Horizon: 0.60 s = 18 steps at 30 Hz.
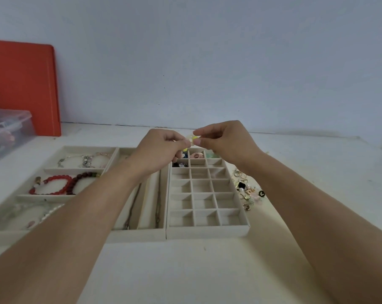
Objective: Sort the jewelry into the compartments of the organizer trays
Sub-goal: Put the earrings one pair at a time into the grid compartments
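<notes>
My left hand [161, 148] and my right hand [225, 141] meet above the far end of the small-grid tray [207, 231], and both pinch a small pale yellow-green jewelry piece [190, 139] between their fingertips. The grid tray holds a few items in its far cells; its near cells hold nothing. To the left, a beige tray [17, 234] holds red bead bracelets [60, 185], silver bracelets [84, 161] and pale bracelets. A middle tray [137, 235] with long slots holds thin chains. A loose pile of earrings and rings [247, 189] lies on the table right of the grid tray.
A clear plastic box [8, 130] stands at the far left, with an orange board [25, 86] leaning on the wall behind it. The white table [185, 270] stretches toward me in front of the trays.
</notes>
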Tool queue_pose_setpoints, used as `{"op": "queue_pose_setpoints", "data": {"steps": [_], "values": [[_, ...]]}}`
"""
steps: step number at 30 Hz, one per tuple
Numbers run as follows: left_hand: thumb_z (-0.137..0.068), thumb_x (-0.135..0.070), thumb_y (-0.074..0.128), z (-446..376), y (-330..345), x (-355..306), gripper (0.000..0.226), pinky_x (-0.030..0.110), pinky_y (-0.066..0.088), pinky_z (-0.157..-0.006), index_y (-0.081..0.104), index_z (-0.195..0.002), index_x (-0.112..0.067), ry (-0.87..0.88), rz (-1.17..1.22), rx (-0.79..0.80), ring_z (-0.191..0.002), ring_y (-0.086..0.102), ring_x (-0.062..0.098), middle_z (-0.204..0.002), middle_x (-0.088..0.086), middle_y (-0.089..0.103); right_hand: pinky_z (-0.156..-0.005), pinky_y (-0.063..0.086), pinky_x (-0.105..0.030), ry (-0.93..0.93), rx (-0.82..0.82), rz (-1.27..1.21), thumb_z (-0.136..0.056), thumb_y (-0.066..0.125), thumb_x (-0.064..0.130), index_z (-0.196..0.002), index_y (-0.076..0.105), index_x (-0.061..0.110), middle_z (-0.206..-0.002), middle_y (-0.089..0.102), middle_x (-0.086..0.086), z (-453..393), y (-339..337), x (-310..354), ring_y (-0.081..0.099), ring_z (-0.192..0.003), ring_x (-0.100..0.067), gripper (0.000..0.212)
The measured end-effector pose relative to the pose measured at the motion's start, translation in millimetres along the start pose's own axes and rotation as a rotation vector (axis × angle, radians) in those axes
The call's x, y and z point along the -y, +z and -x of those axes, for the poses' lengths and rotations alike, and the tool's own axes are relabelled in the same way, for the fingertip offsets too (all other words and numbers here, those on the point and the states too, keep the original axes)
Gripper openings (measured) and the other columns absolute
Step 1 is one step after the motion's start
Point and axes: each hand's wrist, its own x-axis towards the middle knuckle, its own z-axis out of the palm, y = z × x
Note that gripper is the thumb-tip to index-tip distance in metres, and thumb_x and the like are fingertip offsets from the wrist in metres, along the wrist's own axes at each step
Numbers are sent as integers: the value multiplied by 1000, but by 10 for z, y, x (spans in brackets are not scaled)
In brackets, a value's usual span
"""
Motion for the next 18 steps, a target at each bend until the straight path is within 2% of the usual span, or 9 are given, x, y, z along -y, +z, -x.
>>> {"op": "queue_pose_setpoints", "data": {"steps": [2,4,9,11,13,15,17,18], "values": [[-90,-27,73,1,1,2,16,9,38,-46,74,-85,-12,-2,-7,11,-50,52,6,-62,-3,61,-64,49,-33,22,-5,-39,-81,85,27,-92,80,25,-76,76,8,-7,3,-17,55,-65,-18,13],[-90,-27,73,3,4,7,17,9,37,-45,74,-85,-11,-6,-14,19,-50,52,6,-61,-3,60,-70,53,-36,25,-5,-49,-80,85,28,-91,80,24,-81,78,4,-9,11,-29,60,-69,-17,13],[-91,-29,73,13,-3,12,19,7,36,-45,75,-87,-10,-2,-47,45,-49,53,4,-62,-3,62,-73,57,-44,-3,-3,9,-82,83,28,-92,80,24,-80,78,8,-1,27,-32,60,-71,-23,11],[-92,-29,72,18,-6,13,18,7,36,-45,76,-88,-11,3,-58,54,-50,54,4,-65,-1,64,-77,59,-45,-15,-9,58,-84,81,28,-94,80,25,-81,77,10,-4,25,-34,67,-74,-26,10],[-92,-26,71,17,-16,13,14,8,37,-46,76,-89,-14,3,-70,45,-50,54,3,-70,0,66,-75,60,-36,-45,-21,146,-86,79,27,-97,79,25,-86,77,11,-32,-5,-51,72,-82,-17,11],[-93,-25,69,1,-37,27,11,8,38,-46,76,-91,-17,1,-78,-3,-48,54,0,-71,-1,67,-70,53,-16,-89,-35,275,-89,76,25,-100,79,25,-91,75,11,-62,-50,-77,69,-84,-3,12],[-94,-22,66,-12,-55,34,11,7,38,-46,75,-93,-17,-2,-70,-42,-45,53,-3,-69,-2,66,-65,41,-3,-123,-10,422,-90,74,22,-103,79,24,-87,71,12,-81,-71,-108,62,-77,2,14],[-95,-22,65,-15,-58,34,11,7,38,-45,75,-94,-16,-4,-68,-50,-46,53,-2,-68,-4,66,-62,37,-2,-139,21,483,-90,74,21,-104,79,23,-83,67,16,-85,-64,-126,58,-72,4,15]]}}
